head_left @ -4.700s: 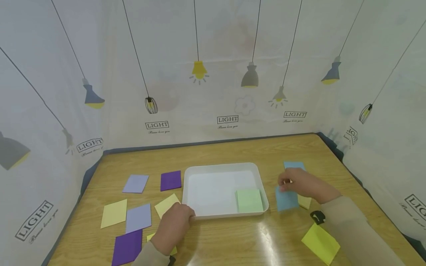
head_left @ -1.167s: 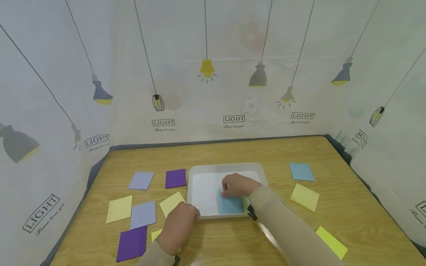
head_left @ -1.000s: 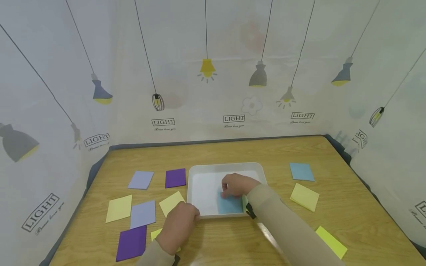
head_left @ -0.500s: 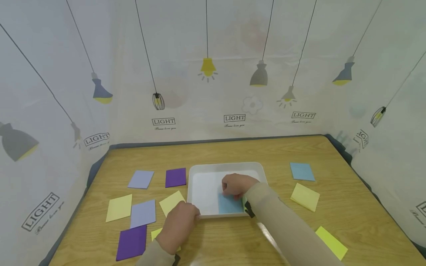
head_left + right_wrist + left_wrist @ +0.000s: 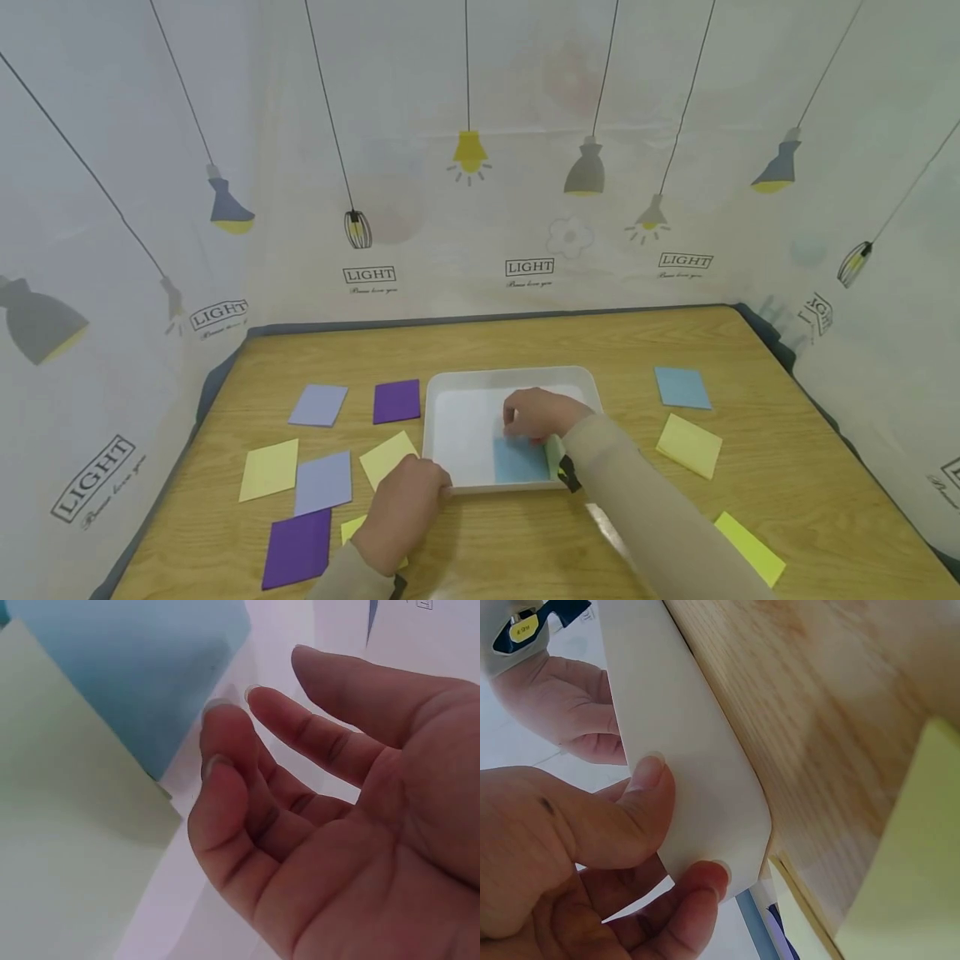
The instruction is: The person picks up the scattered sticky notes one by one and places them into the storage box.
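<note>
In the head view my left hand point(image 5: 405, 510) holds the near left corner of a white tray point(image 5: 465, 380). The left wrist view shows its thumb and fingers pinching the tray wall point(image 5: 667, 682). My right hand point(image 5: 542, 414) is over the tray's right half, above a blue sticky note pad point(image 5: 519, 463) inside it. In the right wrist view its fingers are loosely bent, the thumb stands apart, and nothing is between them. The blue pad lies beside a light green sticky note pad point(image 5: 67, 825), which is mostly hidden by the right wrist in the head view.
Left of the tray lie purple pads point(image 5: 396, 402), lilac pads point(image 5: 322, 482) and pale yellow pads point(image 5: 268, 470). Another blue pad point(image 5: 682, 387), a pale yellow pad point(image 5: 688, 446) and a bright yellow pad point(image 5: 750, 550) lie to the right. Printed curtains surround the wooden table point(image 5: 525, 550).
My right hand has carried a blue pad from the table's right side into the tray beside the green pad, then let go and lifted slightly. The left hand keeps holding the tray corner.
</note>
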Motion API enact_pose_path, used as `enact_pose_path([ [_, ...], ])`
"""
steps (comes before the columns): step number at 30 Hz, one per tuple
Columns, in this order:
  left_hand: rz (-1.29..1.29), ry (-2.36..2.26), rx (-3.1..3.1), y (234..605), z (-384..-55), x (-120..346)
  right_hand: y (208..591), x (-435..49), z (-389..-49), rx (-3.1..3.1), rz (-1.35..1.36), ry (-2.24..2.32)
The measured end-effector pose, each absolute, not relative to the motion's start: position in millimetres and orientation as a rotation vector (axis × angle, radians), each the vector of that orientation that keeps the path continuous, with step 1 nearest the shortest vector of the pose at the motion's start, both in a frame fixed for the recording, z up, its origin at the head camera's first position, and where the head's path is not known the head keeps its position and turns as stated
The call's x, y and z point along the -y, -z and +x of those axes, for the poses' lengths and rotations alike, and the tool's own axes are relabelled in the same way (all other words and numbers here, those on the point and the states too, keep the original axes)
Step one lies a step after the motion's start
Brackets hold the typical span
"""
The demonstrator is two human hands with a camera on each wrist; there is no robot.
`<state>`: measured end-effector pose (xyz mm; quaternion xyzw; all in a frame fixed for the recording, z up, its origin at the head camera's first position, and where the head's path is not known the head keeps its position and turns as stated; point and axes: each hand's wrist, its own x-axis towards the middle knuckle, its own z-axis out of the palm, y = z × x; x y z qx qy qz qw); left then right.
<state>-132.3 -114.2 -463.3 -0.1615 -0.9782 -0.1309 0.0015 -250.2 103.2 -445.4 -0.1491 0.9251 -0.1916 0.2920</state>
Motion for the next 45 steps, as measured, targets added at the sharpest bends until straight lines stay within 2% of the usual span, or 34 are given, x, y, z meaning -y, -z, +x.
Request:
enact_pose_path([
  [13,-0.509,0.394,3.059,463.3,-130.7,113.2,437.2,-132.9,-245.5,-2.545,-0.470,0.690],
  [28,-0.522,0.399,3.038,464.5,-130.2,113.4,437.7,-146.0,-241.3,-2.621,-0.501,0.714],
  [45,-0.540,0.399,3.019,465.0,-130.1,113.0,440.4,-209.1,-246.0,-2.715,-0.466,0.794],
])
